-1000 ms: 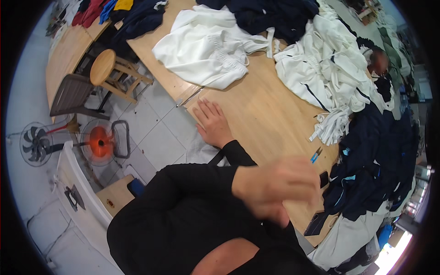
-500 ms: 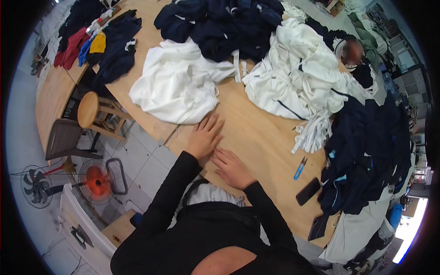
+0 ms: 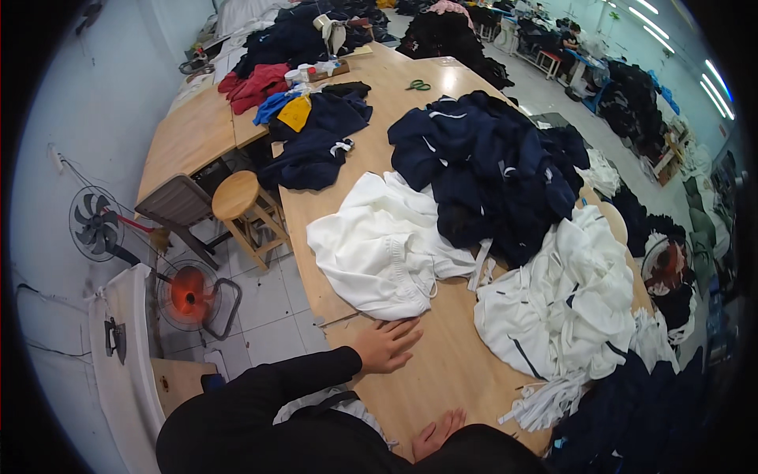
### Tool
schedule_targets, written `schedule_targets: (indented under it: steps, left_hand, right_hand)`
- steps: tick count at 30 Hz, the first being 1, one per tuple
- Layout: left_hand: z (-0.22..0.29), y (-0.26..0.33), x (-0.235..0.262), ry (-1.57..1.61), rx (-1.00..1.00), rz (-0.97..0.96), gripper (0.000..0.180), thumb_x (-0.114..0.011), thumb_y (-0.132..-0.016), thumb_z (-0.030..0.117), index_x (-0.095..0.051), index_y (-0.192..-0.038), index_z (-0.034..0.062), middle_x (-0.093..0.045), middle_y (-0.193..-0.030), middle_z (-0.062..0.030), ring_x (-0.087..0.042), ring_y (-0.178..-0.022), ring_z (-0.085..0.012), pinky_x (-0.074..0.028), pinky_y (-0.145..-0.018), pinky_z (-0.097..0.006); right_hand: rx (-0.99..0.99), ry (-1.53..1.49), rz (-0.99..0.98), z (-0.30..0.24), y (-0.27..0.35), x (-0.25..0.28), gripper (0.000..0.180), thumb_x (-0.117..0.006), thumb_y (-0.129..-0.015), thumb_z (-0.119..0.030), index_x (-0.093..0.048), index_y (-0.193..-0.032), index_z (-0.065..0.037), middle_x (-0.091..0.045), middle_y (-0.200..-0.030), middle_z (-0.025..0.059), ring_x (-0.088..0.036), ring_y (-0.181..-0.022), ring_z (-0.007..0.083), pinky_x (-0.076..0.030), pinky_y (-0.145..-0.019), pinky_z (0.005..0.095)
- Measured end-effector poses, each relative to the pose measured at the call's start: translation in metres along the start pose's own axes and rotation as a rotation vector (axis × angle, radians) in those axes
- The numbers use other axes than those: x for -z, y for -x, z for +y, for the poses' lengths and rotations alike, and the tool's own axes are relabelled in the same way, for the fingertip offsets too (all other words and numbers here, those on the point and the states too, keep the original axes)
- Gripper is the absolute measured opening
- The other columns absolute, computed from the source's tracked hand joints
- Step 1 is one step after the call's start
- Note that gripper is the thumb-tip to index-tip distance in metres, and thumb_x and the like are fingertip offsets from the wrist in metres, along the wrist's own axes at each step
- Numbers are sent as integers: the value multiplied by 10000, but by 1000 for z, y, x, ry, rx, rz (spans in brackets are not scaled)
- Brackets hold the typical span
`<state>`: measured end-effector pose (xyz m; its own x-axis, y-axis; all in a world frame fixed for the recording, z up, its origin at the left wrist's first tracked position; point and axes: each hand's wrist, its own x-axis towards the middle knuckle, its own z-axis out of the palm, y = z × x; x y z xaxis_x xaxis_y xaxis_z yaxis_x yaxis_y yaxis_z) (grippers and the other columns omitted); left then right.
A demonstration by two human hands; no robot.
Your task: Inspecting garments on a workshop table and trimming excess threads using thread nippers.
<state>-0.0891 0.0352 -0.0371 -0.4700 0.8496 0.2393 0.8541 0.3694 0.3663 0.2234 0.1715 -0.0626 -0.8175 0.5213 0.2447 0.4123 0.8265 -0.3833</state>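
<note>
My left hand (image 3: pixel 387 345) lies flat on the wooden table (image 3: pixel 442 355), fingers stretched out and nothing in it. Its fingertips are beside the lower edge of a white garment (image 3: pixel 359 253) with a gathered waistband. Nearer to me, my right hand (image 3: pixel 439 434) rests on the tabletop with its fingers extended, partly covered by my black sleeve. It holds nothing that I can see. To the right is a heap of white garments (image 3: pixel 545 308) with dark drawstring-like pieces, and a bundle of white strips (image 3: pixel 545 407) lies at its near end.
Navy garments (image 3: pixel 489 166) are piled beyond the white ones. Green-handled scissors (image 3: pixel 418 84) lie farther off. At left stand a wooden stool (image 3: pixel 237 196), a chair (image 3: pixel 180 207) and a red-centred fan (image 3: pixel 189 294). More dark clothing (image 3: pixel 632 411) is at the lower right.
My view has tilted up and turned left, showing more of the far room. My hands, close together before, are now apart, the right one nearer to me. The blue snips and phone have left the view.
</note>
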Motion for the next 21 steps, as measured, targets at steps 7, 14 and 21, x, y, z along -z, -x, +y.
schedule_targets:
  steps: [7,14,21]
  left_hand:
    - [0,-5,4,-11,23,-74,635,-636,-1033,398,-519,-1587,112,-481,-1668,-182,-468,-1534,-357,-370,-1225,-549]
    - [-4,-6,-2,27,9,-108,647,-638,-1028,375,-509,-1599,99,-478,-1672,-179,-473,-1530,-353,-373,-1226,-539]
    - [-3,-8,-1,49,12,-58,647,-662,-1006,335,-529,-1591,95,-514,-1646,-176,-502,-1506,-355,-383,-1222,-519]
  right_hand:
    - [-12,-21,-3,8,-1,-4,526,-600,-1060,-206,-575,-1508,69,-547,-1586,289,-468,-1524,468,-391,-1247,550]
    - [-52,2,-123,-2,-10,11,547,-564,-1089,-233,-532,-1539,76,-498,-1615,313,-435,-1544,471,-365,-1263,550]
    - [2,-20,-140,7,0,2,606,-570,-1090,-265,-464,-1599,47,-395,-1684,327,-351,-1582,499,-322,-1273,590]
